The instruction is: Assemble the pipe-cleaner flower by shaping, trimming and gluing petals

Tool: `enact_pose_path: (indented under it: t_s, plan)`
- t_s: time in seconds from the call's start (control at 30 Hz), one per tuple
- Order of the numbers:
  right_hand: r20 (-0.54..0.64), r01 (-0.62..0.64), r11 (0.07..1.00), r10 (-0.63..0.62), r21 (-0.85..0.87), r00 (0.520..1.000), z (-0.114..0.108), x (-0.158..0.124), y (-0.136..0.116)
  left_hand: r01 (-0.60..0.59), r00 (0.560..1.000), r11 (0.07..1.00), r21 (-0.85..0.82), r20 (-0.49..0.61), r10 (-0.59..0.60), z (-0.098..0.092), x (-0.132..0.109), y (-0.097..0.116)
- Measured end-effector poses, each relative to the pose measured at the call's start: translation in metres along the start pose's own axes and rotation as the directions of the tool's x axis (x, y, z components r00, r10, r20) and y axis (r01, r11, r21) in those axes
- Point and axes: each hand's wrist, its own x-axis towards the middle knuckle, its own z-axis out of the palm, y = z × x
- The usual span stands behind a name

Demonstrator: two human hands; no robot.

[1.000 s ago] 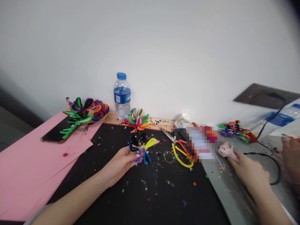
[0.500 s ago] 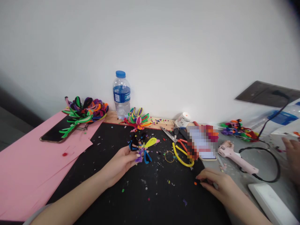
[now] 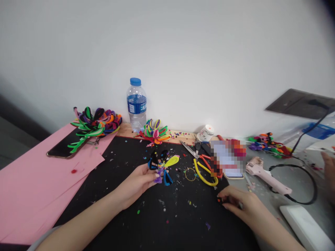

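Observation:
My left hand [image 3: 140, 186] is closed around a small pipe-cleaner figure [image 3: 159, 170] with black, blue, purple and yellow fuzzy loops. The yellow loop [image 3: 171, 160] sticks out to the right, and a blue loop [image 3: 168, 178] hangs below it. At the right edge of the black mat, my right hand [image 3: 240, 202] has thumb and fingertips pinched around a tiny dark piece with an orange spot [image 3: 219, 200]. The fingers partly cover that piece, so its kind is unclear. Scissors [image 3: 201, 164] with red and yellow handles lie between the hands, farther back.
Coloured scraps litter the black mat [image 3: 188, 223]. Behind it stand a water bottle [image 3: 136, 104], a pipe-cleaner bundle [image 3: 155, 132] and a white spool [image 3: 205, 133]. A phone [image 3: 62, 146] lies on pink paper [image 3: 34, 195]. Rightward are a pink glue gun [image 3: 269, 177] and another person's hand [image 3: 329, 170].
The figure in my left hand has shifted slightly right and tilted a little. My right fingertips have drawn in at the orange-spotted piece. The view has moved slightly.

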Motion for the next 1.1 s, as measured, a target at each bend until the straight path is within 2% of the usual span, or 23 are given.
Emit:
enact_pose_path:
  t_s: [0.17, 0.5, 0.67, 0.77, 0.9, 1.0, 1.1]
  plan:
    - [0.003, -0.017, 0.999, 0.017, -0.043, 1.0, -0.006, -0.001, 0.001, 0.002, 1.0, 1.0, 0.012, 0.01, -0.003, 0.0, 0.0, 0.001]
    - [-0.017, 0.061, 0.998, -0.061, -0.005, 0.998, -0.002, 0.004, -0.003, 0.017, 1.0, 1.0, -0.004, 0.022, -0.017, 0.002, -0.001, -0.001]
    - [-0.114, 0.144, 0.99, -0.143, 0.0, 0.983, -0.007, 0.014, -0.011, 0.028, 0.998, 1.0, 0.007, 0.06, -0.029, 0.003, 0.0, -0.004]
    - [-0.223, 0.248, 0.967, -0.229, 0.061, 0.948, -0.011, 0.028, -0.033, 0.032, 0.995, 0.999, 0.028, 0.098, -0.035, 0.003, 0.001, -0.006]
    - [-0.369, 0.399, 0.914, -0.346, 0.074, 0.863, -0.008, 0.052, -0.07, 0.048, 0.99, 0.997, 0.055, 0.13, -0.055, 0.004, 0.001, -0.008]
    - [-0.408, 0.459, 0.886, -0.396, 0.063, 0.822, 0.003, 0.068, -0.09, 0.051, 0.989, 0.997, 0.065, 0.136, -0.059, 0.006, 0.0, -0.007]
    - [-0.447, 0.498, 0.866, -0.426, 0.051, 0.787, 0.019, 0.078, -0.098, 0.054, 0.986, 0.996, 0.067, 0.154, -0.063, 0.008, -0.001, -0.006]
